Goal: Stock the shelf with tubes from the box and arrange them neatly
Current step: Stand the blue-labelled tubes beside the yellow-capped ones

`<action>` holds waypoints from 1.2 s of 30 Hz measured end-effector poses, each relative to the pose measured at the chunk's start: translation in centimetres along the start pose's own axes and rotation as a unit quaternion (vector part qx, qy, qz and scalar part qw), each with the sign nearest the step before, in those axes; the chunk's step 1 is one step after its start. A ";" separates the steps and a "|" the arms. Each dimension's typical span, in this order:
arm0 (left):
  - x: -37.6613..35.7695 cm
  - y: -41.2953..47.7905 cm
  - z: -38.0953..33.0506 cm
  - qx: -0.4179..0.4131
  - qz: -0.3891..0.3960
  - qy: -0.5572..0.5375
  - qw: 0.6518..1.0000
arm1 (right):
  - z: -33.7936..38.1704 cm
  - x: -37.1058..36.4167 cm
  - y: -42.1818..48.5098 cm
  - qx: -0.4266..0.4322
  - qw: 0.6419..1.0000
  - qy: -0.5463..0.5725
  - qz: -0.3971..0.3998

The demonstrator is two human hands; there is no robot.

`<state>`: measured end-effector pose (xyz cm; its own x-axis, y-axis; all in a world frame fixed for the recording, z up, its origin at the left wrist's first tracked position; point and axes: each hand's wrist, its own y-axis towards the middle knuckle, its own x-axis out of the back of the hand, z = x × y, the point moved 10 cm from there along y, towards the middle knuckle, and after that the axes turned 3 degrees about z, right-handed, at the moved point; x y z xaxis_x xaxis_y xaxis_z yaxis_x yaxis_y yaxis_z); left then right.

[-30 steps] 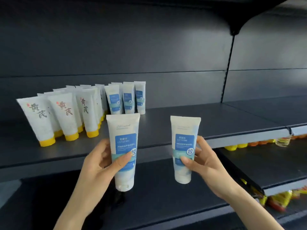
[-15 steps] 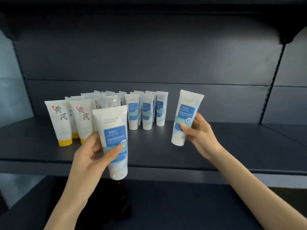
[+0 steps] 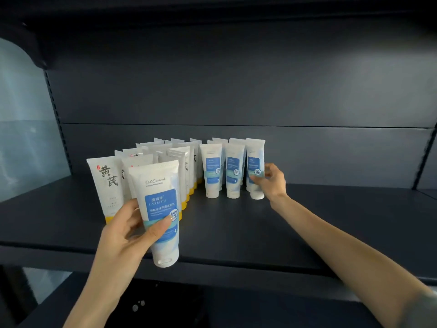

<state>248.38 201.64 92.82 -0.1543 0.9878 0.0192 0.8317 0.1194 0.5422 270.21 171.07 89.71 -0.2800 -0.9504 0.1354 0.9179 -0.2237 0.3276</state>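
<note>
Blue-label tube (image 3: 255, 165) is touching down now, right hand (image 3: 272, 183) pinching it, row (image 3: 233, 176) just left of grip; left hand (image 3: 125, 235) gripping nxt tube (image 3: 162, 200).

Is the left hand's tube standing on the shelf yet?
No, the left hand holds the tube up in front of the shelf.

Right hand (image 3: 272, 183) stood tube (image 3: 255, 169) on shelf (image 3: 331, 221) (rightmost).

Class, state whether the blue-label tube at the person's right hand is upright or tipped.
Upright: the tube stands cap-down on the shelf, in line with two matching tubes, while the right hand pinches it.
</note>
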 end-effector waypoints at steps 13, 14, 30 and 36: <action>2.3 0.8 2.6 0.032 0.018 -0.017 0.999 | -1.1 -1.0 0.5 -0.021 0.992 -0.115 -0.057; 2.3 0.8 2.5 0.029 0.020 -0.017 0.999 | -1.0 -1.0 0.4 -0.019 0.992 -0.112 -0.057; -2.6 3.4 -1.0 -0.006 0.118 -0.029 0.993 | 7.8 0.9 -8.0 0.104 0.995 0.002 -0.006; -4.5 3.5 -1.7 -0.024 0.145 0.001 0.989 | 10.3 -3.2 -17.2 0.160 0.970 0.062 0.171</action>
<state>251.03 197.47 96.04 0.0856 0.9796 0.1817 0.8146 -0.1738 0.5533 252.43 180.15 93.27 0.0792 -0.9803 0.1811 0.8113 0.1689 0.5596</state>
